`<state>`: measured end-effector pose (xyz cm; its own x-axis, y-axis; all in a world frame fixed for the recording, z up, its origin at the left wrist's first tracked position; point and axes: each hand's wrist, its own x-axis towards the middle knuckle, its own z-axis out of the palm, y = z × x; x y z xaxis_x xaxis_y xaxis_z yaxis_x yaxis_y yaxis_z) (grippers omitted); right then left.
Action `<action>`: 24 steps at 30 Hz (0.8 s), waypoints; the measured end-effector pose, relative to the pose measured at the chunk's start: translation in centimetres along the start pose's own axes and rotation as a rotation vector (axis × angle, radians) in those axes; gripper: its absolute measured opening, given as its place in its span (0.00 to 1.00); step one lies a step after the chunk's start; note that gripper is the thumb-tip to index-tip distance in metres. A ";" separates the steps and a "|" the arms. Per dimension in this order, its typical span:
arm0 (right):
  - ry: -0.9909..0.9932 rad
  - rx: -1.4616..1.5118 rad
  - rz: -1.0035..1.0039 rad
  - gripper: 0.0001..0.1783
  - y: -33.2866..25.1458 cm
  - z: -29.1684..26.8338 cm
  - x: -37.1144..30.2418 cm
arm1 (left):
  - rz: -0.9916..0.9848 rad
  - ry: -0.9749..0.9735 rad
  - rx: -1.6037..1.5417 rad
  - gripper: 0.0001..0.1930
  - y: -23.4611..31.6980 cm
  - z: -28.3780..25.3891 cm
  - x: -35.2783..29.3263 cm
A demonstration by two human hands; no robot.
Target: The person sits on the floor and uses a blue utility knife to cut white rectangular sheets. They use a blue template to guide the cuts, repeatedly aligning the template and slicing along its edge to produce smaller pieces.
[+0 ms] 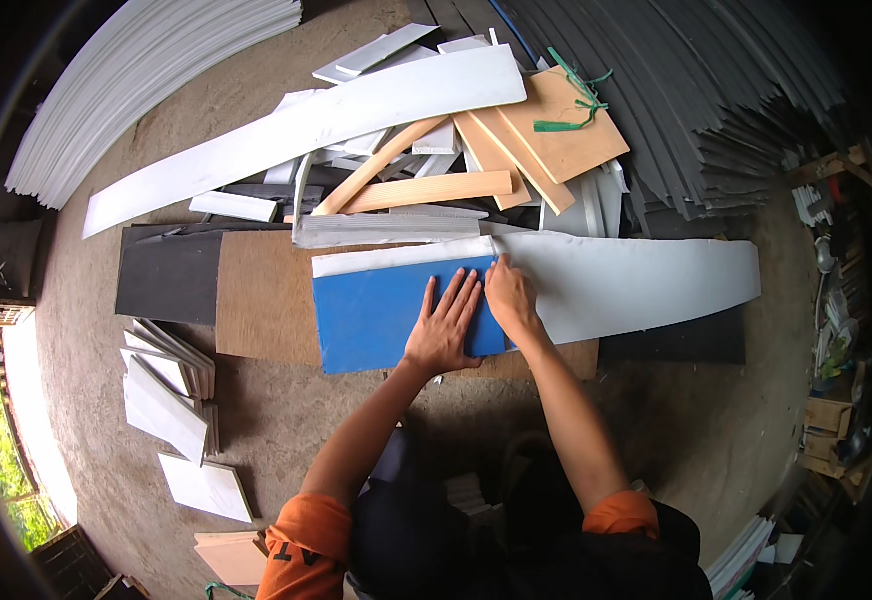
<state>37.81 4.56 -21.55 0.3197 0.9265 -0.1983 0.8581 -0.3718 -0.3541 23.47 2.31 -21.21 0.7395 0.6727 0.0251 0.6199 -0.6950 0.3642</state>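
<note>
A blue rectangular panel (376, 315) lies on top of a long white sheet (646, 280), whose pale strip shows along the panel's far edge. My left hand (443, 325) rests flat on the right part of the panel, fingers stretched out and pressing down. At the panel's right edge, near its far corner, my right hand (511, 295) is closed with its fingertips against the white sheet. Whatever it grips is hidden by the fingers. Beneath the sheet are a brown board (266, 300) and a black sheet (168, 275).
Beyond the boards lies a heap of white and tan offcuts, with a long white strip (306, 135) and green twine (566, 125) on top. White sheets (156, 90) and dark sheets (676, 90) are stacked behind. Small white pieces (166, 410) lie on the concrete floor (286, 440) at left.
</note>
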 end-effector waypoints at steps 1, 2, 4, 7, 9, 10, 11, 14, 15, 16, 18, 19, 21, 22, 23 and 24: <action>0.001 0.002 -0.001 0.14 0.0 0.1 0.0 | -0.001 -0.001 0.002 0.55 0.0 0.0 0.0; 0.002 0.004 -0.001 0.14 0.0 0.2 0.1 | -0.002 -0.002 0.003 0.55 0.0 0.0 0.0; 0.001 0.024 -0.008 0.14 0.1 0.4 0.2 | -0.005 0.000 -0.001 0.55 0.0 0.0 0.0; -0.033 0.020 0.005 0.13 0.1 0.5 0.5 | -0.006 0.004 -0.003 0.55 0.1 0.1 -0.1; -0.068 0.016 0.030 0.13 0.3 0.3 0.4 | 0.000 0.003 -0.004 0.55 0.2 0.1 0.0; -0.089 0.021 0.043 0.14 0.3 0.2 0.0 | 0.000 0.000 -0.003 0.55 0.2 0.1 0.0; -0.108 0.026 0.058 0.14 0.4 0.0 -0.5 | 0.002 -0.002 -0.003 0.55 0.2 0.1 0.0; -0.176 0.034 0.115 0.14 1.1 -0.5 -3.1 | 0.003 -0.019 0.014 0.55 0.2 0.1 -0.1; -0.200 0.031 0.134 0.14 1.4 -0.6 -4.3 | 0.002 -0.011 0.017 0.55 0.3 0.1 -0.1; -0.204 0.010 0.160 0.14 1.7 -0.4 -6.0 | 0.005 0.000 0.017 0.55 0.3 0.1 0.0; -0.237 0.006 0.166 0.14 2.1 0.1 -9.7 | -0.007 0.044 0.012 0.56 -0.1 0.4 -0.5; -0.254 0.017 0.166 0.14 2.4 -0.1 -11.5 | -0.008 0.019 0.019 0.56 -0.1 0.2 -0.6; -0.200 -0.010 0.132 0.14 4.8 1.3 -14.9 | 0.004 0.003 0.057 0.56 0.4 0.1 -0.3; -0.173 -0.024 0.110 0.14 4.8 0.8 -15.6 | 0.009 0.002 0.063 0.56 0.5 0.1 -0.2; -0.259 -0.039 0.143 0.15 4.9 0.3 -15.9 | 0.012 0.002 0.070 0.56 0.6 0.2 -0.1; -0.346 -0.054 0.174 0.16 5.1 -0.4 -16.2 | 0.012 0.003 0.077 0.56 0.6 0.2 -0.1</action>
<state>37.12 -12.35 -19.78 0.3158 0.7726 -0.5508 0.8261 -0.5094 -0.2409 23.81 1.78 -21.18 0.7461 0.6651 0.0317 0.6297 -0.7203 0.2910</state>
